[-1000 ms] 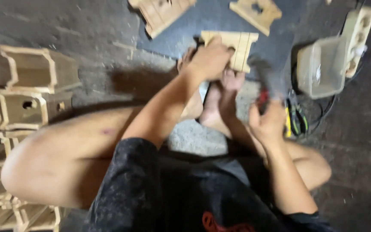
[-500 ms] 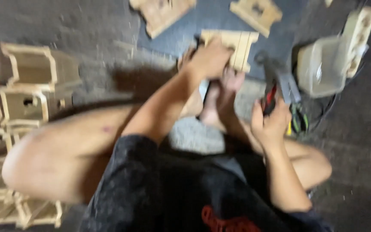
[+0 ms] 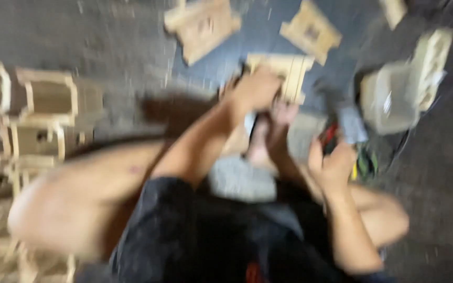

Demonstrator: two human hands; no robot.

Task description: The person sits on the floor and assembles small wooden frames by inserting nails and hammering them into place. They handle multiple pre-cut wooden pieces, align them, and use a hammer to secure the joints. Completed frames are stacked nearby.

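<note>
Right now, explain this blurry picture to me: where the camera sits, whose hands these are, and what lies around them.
The camera is worn on a person's head and looks down at their own body, so you see bare knees and two arms. The person sits on a dark floor. The left hand presses on a pale wooden piece. The right hand has its grip closed on a tool with red and grey parts; blur hides what kind. Similar wooden pieces are stacked at the left, and a clear plastic box stands at the right.
</note>
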